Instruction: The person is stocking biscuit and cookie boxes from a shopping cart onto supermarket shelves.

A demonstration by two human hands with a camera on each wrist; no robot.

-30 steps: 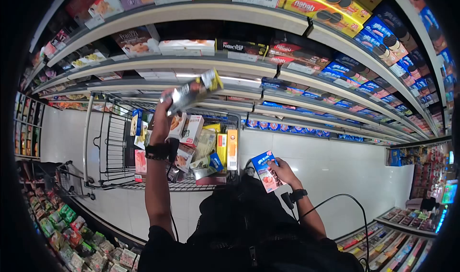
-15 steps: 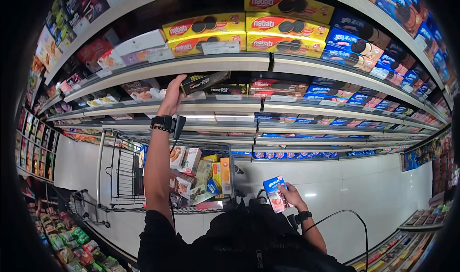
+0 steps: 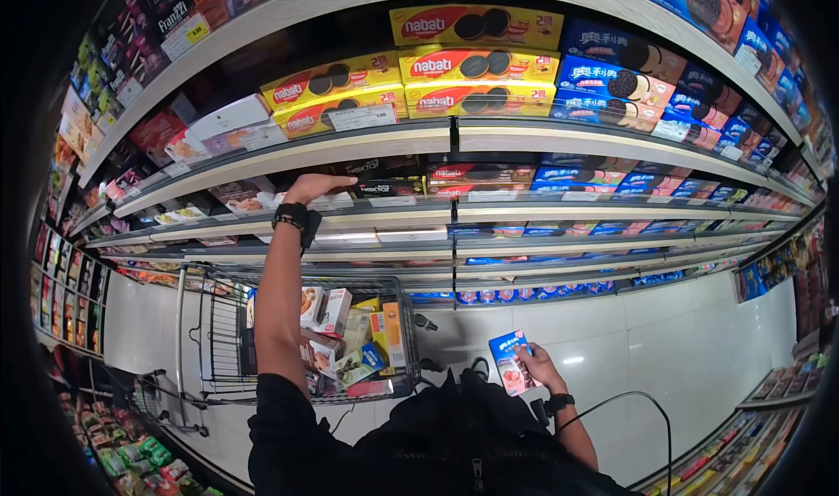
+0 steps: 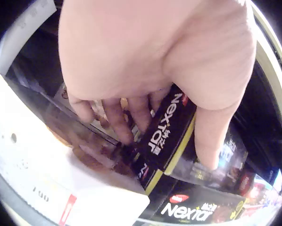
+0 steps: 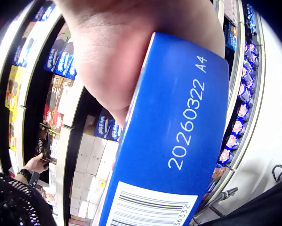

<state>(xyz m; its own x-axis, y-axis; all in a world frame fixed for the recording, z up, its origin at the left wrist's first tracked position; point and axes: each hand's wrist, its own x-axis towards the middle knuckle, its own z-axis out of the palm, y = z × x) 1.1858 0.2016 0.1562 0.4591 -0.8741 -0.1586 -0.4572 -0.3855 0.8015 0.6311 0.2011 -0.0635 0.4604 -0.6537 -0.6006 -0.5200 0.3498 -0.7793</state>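
Observation:
My left hand (image 3: pixel 316 188) reaches into a middle shelf and grips a black Nextar biscuit box (image 3: pixel 377 166). In the left wrist view the thumb lies along one side of this Nextar box (image 4: pixel 168 129) and the fingers go down the other side. It sits right over another Nextar box (image 4: pixel 193 205) at the shelf front. Low by my body, my right hand (image 3: pixel 542 367) holds a blue and pink Oreo cookie box (image 3: pixel 509 363), thumb across its front. The right wrist view shows the printed blue side of the Oreo box (image 5: pixel 178 117), with a date and barcode.
A shopping cart (image 3: pixel 404 339) with several snack boxes and packs stands below my left arm. Yellow Nabati boxes (image 3: pixel 481 68) fill the shelf above, with red Nabati boxes (image 3: pixel 481 174) right of the Nextar ones. A white box (image 4: pixel 84 174) lies left of the left hand.
My left hand has carried the Nextar box from above the cart up and into the shelf, onto the Nextar stack. My right hand keeps the Oreo box low. The head view has tilted up.

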